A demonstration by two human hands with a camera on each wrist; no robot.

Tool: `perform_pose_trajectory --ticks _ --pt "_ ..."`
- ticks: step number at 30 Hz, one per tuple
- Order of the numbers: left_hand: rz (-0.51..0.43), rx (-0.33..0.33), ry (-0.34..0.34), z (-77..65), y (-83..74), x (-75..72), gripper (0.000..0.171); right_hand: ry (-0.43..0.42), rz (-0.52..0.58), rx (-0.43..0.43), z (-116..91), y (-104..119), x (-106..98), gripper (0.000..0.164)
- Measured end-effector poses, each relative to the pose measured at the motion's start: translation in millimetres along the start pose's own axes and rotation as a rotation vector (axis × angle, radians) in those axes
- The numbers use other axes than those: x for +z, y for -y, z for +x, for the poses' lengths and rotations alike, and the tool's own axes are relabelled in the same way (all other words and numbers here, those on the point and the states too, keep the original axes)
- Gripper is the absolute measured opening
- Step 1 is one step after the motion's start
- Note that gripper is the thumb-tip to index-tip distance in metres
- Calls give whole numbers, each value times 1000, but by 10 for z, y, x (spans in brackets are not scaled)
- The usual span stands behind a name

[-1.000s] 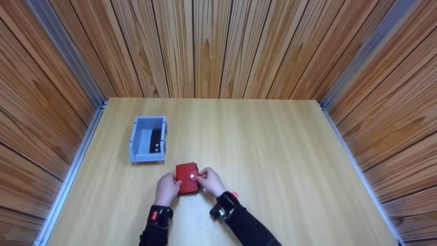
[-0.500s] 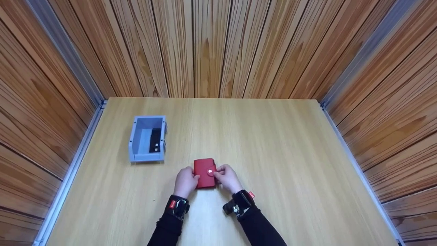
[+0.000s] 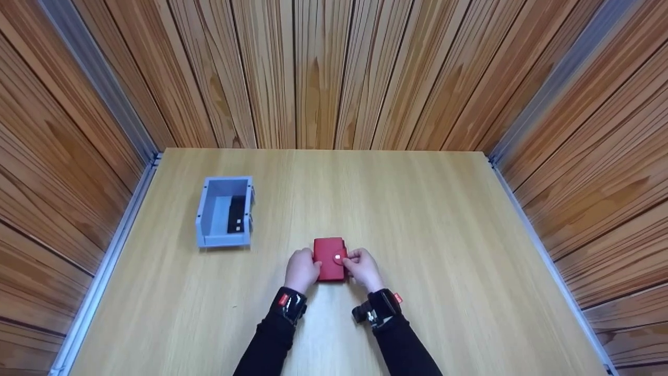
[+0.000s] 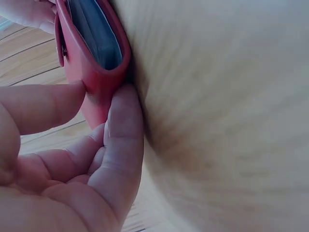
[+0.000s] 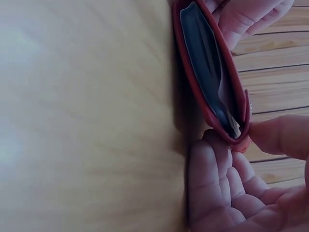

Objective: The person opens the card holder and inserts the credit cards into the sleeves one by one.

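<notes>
A small red snap-closed card wallet (image 3: 327,261) is held between both hands near the middle of the table, its strap with a white snap folded over the right edge. My left hand (image 3: 302,270) pinches the left edge, thumb on the cover and index finger underneath. On the other side, my right hand (image 3: 365,270) pinches the edge at the strap, thumb beside the snap. Dark inner sleeves show at the end of the wallet (image 4: 89,67) in the left wrist view. In the right wrist view the wallet (image 5: 231,63) is held close over the tabletop.
A grey-blue plastic bin (image 3: 224,241) stands on the table at the left, with a black flat object (image 3: 236,213) bearing small white squares inside it. Wood-plank walls (image 3: 323,78) enclose the back and sides of the wooden table (image 3: 443,235).
Both hands have moved right and slightly away from the front with the wallet, which now sits straighter. The bin has stayed in place.
</notes>
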State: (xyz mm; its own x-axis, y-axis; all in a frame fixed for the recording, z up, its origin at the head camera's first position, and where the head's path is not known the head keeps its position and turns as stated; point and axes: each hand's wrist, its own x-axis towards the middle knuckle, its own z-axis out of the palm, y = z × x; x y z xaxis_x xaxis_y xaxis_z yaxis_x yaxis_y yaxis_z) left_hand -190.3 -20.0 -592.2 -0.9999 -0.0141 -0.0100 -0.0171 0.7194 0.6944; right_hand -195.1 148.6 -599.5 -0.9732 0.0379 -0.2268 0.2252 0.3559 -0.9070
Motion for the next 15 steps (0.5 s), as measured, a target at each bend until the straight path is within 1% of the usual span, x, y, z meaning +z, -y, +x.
perform_pose_trajectory --ticks 5,8,12,15 --pt "1 -16 20 41 -47 41 17 -8 0 15 22 -14 -46 15" --pt "8 -6 9 57 -68 59 18 -18 -2 25 37 -11 -65 14" --pt "17 2 -2 79 -90 81 19 -42 -32 9 56 -3 -83 13" --pt "17 2 -8 89 -103 94 20 -55 -77 -10 65 -3 -91 13"
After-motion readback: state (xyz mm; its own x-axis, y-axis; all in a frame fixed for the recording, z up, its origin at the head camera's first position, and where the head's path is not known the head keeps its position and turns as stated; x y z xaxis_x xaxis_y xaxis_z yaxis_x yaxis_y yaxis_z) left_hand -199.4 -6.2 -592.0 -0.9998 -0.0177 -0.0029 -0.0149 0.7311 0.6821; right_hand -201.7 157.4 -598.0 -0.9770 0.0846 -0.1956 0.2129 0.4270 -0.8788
